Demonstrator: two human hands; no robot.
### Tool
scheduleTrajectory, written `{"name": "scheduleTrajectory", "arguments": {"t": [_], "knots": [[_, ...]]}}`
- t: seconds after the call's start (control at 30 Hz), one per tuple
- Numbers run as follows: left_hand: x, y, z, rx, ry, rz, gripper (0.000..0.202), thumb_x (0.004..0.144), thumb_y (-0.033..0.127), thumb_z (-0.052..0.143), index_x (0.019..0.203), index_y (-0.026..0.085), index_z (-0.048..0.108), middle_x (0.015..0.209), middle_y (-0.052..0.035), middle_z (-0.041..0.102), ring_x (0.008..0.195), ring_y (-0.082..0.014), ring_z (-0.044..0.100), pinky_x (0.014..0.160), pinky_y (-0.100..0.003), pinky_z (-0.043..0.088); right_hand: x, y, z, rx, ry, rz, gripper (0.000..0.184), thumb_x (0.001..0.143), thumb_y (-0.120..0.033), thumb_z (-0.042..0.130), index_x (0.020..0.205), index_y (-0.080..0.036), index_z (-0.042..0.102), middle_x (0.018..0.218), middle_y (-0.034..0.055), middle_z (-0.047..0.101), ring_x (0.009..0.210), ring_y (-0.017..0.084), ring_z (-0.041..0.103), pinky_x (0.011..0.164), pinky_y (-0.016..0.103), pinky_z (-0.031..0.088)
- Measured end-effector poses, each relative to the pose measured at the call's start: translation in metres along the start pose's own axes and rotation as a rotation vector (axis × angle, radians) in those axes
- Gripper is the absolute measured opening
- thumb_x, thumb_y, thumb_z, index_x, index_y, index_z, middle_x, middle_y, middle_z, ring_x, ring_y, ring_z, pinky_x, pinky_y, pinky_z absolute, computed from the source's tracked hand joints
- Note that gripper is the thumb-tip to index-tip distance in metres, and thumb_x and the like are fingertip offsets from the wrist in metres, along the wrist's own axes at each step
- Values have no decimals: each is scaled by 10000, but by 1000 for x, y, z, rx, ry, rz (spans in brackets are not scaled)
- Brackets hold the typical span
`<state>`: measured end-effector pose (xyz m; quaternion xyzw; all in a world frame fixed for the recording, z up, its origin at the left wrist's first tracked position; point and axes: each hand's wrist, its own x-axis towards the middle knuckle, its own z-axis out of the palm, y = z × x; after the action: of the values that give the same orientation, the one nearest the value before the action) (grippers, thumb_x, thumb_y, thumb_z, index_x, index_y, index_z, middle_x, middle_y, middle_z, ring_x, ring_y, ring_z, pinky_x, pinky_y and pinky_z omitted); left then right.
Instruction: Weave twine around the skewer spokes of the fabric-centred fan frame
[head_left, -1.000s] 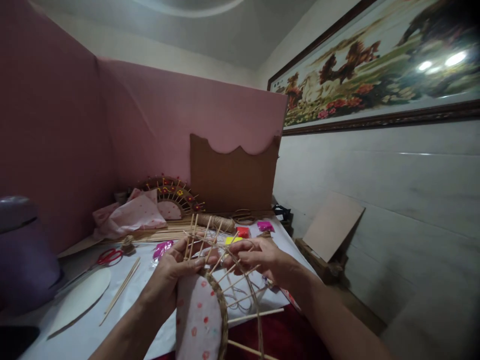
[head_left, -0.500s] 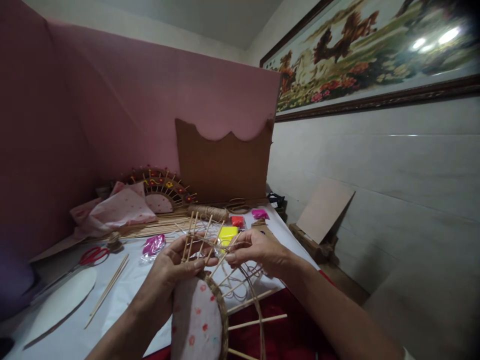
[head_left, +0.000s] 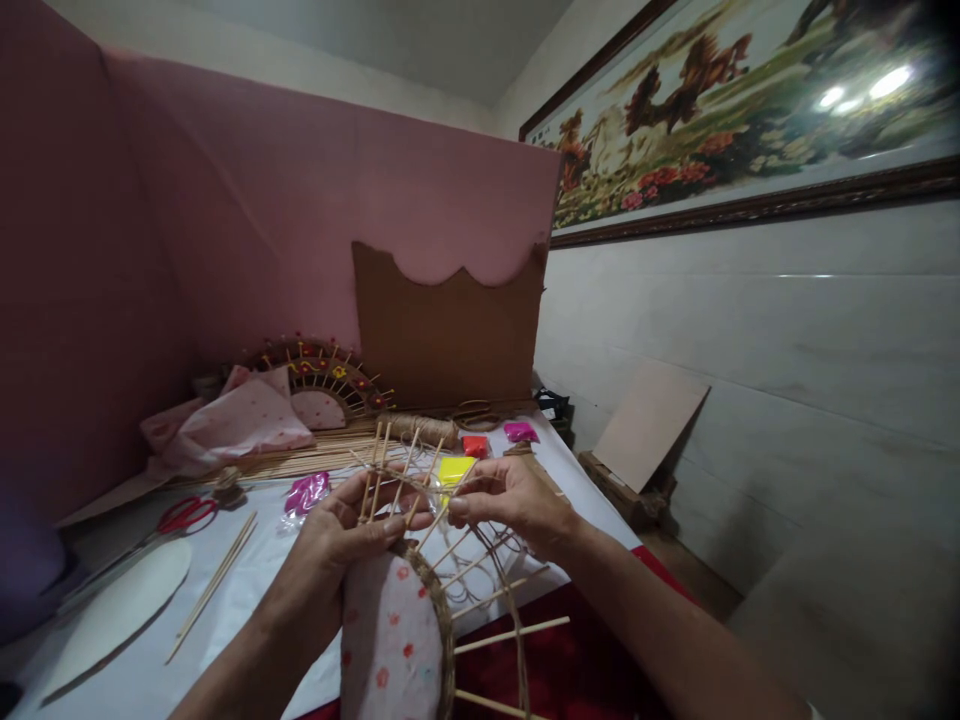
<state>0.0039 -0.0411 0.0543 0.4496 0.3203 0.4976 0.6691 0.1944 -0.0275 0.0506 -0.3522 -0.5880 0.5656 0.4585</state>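
"Pinching with both hands?"

"Yes. My left hand (head_left: 341,530) is closed on the sticks (head_left: 487,643) at the far end of the half-round frame (head_left: 394,645), thumb on the near side. My right hand (head_left: 517,503) has thumb and fingertips pressed together on the twine (head_left: 522,670) where it crosses a stick; can't tell if the stick's caught too."

"Where's the frame?"

"Near, centre. Spotted face left, braided rim (head_left: 448,645) right of that, sticks fanning out right. Twine trails across the nearer ones."

"Just past the hands?"

"Yellow packet (head_left: 456,468) beyond the right hand, red packet (head_left: 475,446) farther, magenta packet (head_left: 520,431) far right. Purple packet (head_left: 309,491) left."

"Rest?"

"White table (head_left: 270,540). Left side: loose sticks (head_left: 215,580), red-handled scissors (head_left: 187,514), white oval board (head_left: 124,610). Far: twine spool (head_left: 418,430), stick bundle (head_left: 300,463), spotted cloth (head_left: 240,415), decorated half-round piece (head_left: 319,405), scallop-topped cardboard (head_left: 450,335). Red cloth (head_left: 592,640) near right."
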Motion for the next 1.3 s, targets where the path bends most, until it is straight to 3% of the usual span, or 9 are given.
{"name": "scheduleTrajectory", "arguments": {"t": [0.5, 0.63, 1.0, 1.3], "knots": [[3, -2, 1, -57, 55, 14, 375, 543, 56, 743, 885, 165, 635, 878, -78, 721, 780, -234, 685, 629, -234, 530, 2, 3, 3, 11, 85, -49, 245, 555, -316, 774, 633, -115, 658, 602, 19, 627, 564, 96, 529, 573, 228, 389], [3, -2, 1, -37, 48, 8, 387, 549, 52, 738, 903, 170, 634, 887, -75, 719, 767, -229, 686, 602, -229, 527, 3, 5, 2, 26, 50, -47, 239, 569, -320, 763, 660, -118, 672, 626, 26, 636, 568, 99, 534, 556, 225, 384], [5, -5, -1, -10, 54, 31, 368, 540, 22, 726, 864, 164, 626, 857, -65, 724, 660, -194, 688, 554, -208, 517, 9, 12, 2, 57, 114, -49, 168, 545, -260, 750, 591, -132, 650, 592, 7, 633, 581, 106, 545, 634, 252, 386], [5, -5, 0, -11, 75, 33, 405, 531, 31, 736, 893, 167, 613, 839, -64, 724, 676, -205, 691, 547, -214, 524, 6, 3, -5, -93, 15, -52, 263, 587, -359, 753, 675, -120, 692, 659, 37, 654, 613, 117, 555, 630, 253, 388]]}}
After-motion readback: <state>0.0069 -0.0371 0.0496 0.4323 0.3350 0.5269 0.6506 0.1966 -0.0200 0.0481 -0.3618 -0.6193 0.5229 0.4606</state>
